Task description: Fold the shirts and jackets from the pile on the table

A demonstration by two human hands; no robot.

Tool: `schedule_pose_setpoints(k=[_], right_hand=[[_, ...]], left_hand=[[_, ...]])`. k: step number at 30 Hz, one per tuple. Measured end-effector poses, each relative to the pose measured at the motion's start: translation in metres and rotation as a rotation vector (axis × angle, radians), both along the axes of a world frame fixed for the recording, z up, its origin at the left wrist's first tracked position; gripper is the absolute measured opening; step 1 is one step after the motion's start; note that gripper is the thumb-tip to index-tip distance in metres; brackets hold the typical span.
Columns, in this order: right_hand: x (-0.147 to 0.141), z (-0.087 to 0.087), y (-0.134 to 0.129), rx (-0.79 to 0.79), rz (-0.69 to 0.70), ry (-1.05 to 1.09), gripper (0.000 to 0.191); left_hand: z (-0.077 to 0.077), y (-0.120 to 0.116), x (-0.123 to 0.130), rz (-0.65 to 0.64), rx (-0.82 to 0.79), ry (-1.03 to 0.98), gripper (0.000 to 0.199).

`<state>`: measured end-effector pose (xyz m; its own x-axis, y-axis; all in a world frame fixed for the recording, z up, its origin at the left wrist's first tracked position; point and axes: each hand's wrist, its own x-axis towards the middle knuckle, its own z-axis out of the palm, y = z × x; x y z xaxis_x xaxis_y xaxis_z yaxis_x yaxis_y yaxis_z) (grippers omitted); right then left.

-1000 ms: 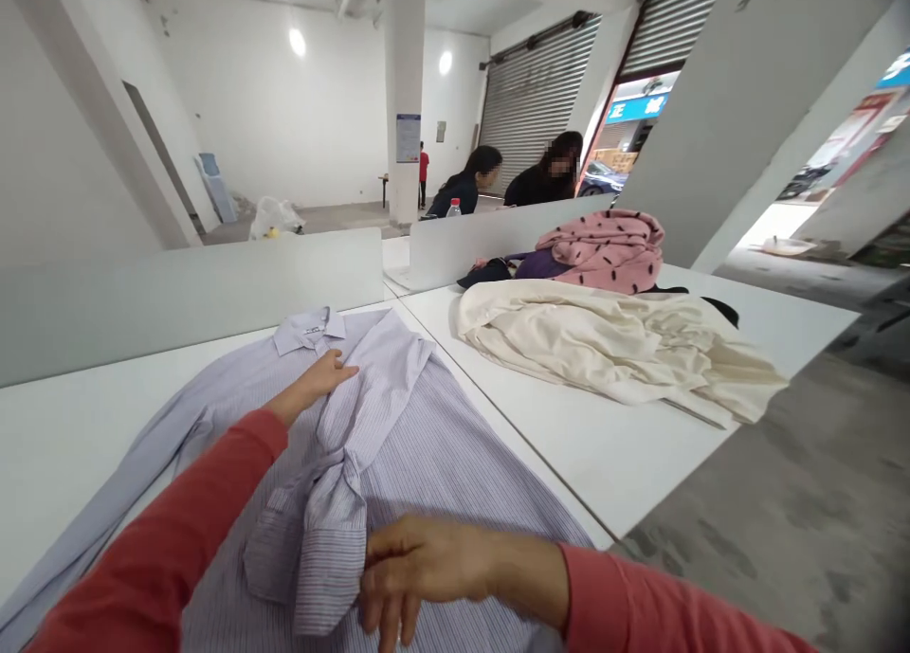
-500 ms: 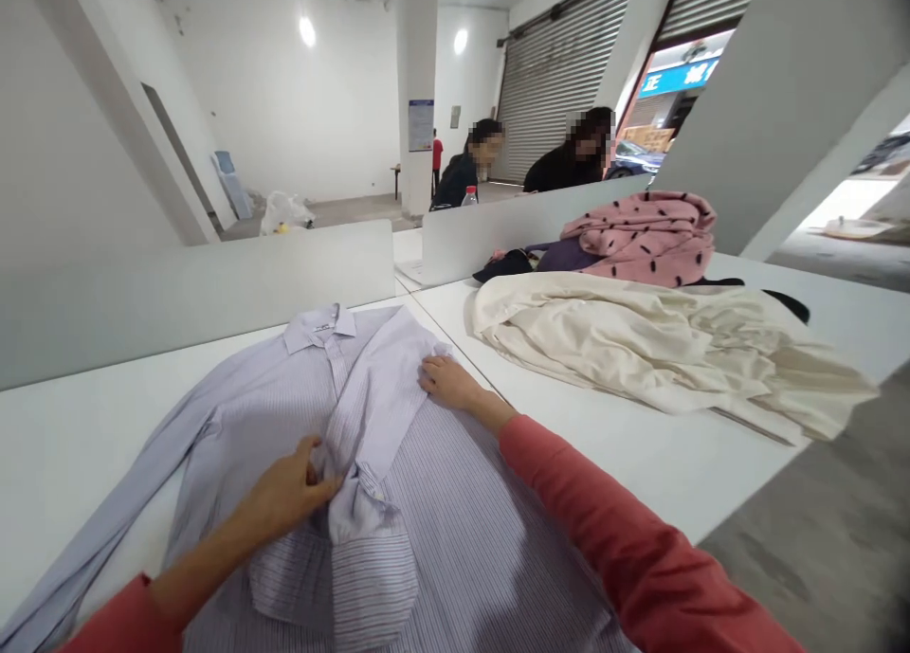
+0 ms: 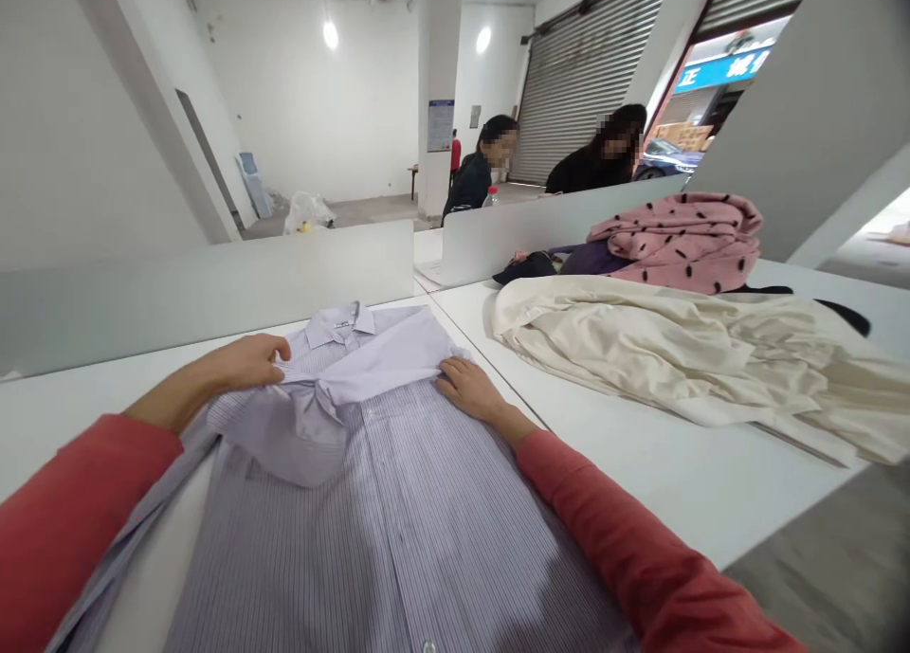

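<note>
A pale purple striped shirt lies front up on the white table, collar pointing away from me. One sleeve is folded across its chest, with the cuff end hanging loosely at the left. My left hand pinches that sleeve near the shirt's left shoulder, fingers closed on the cloth. On the opposite side, my right hand lies with outstretched fingers on the shirt's right edge at the sleeve fold. The other sleeve trails down to the lower left, partly behind my left forearm.
Cream cloth lies in a heap on the right of the table. Behind it sits a folded pink garment with dark spots, beside dark items. A low frosted divider runs along the back. Two people are beyond it.
My left hand has moved up and to the left, drawing the sleeve across the shirt's chest. Its cuff has swung from the lower middle to the left. My right hand stays on the right edge.
</note>
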<state>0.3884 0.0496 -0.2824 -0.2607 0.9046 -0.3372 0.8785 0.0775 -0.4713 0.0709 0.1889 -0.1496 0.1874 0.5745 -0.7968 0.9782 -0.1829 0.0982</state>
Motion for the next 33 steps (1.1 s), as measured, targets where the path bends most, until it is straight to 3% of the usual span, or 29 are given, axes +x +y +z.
schedule_pose_setpoints(k=[3,7,11,14,19,26,33], right_hand=[[-0.001,0.004,-0.001,-0.037,0.05,-0.025,0.036],[0.002,0.016,0.013,-0.123,0.151,-0.104,0.033],[0.004,0.029,0.052,-0.149,0.177,-0.182,0.029],[-0.002,0.027,0.087,-0.135,0.156,-0.227,0.031],[-0.026,-0.007,0.127,-0.185,0.169,-0.238,0.033],[-0.045,-0.06,0.142,-0.209,0.134,-0.172,0.037],[-0.028,-0.101,0.145,-0.167,-0.12,0.02,0.015]], left_hand=[[-0.014,-0.006,-0.007,-0.056,0.125,0.129,0.042],[-0.038,-0.058,-0.005,-0.087,0.25,0.024,0.039],[-0.06,-0.109,-0.007,-0.082,0.279,-0.106,0.054],[-0.076,-0.127,-0.01,-0.079,0.28,-0.102,0.064],[-0.09,-0.135,-0.018,-0.09,0.364,-0.152,0.062],[-0.1,-0.139,-0.023,-0.097,0.421,-0.173,0.056],[-0.087,-0.125,-0.018,-0.188,0.455,-0.071,0.048]])
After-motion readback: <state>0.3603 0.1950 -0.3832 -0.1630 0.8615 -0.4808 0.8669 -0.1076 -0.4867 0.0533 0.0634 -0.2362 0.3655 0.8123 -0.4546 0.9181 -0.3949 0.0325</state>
